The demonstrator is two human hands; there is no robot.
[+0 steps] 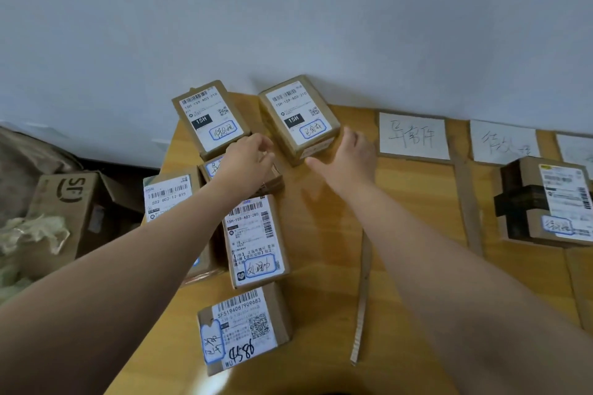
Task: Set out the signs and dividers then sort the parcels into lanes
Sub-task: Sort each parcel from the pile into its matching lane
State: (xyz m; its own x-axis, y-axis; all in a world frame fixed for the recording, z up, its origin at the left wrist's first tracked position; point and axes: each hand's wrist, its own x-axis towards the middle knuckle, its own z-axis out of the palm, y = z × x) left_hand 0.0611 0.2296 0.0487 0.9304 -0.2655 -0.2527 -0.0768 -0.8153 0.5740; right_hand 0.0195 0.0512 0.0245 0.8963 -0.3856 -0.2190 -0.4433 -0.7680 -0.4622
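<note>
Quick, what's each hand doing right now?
Left hand: fingers curled over a small brown cardboard parcel, grip unclear.
Right hand: open, holding nothing.

Brown cardboard parcels [256,242] carry white barcoded labels [210,120], blue-outlined handwriting, on a honey-yellow table [414,202]; white signs [414,136] show grey script, one box [542,202] black-taped.

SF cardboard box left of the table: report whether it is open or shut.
Open: the brown SF cardboard box has its flaps raised, with crumpled pale packing paper spilling out.
</note>
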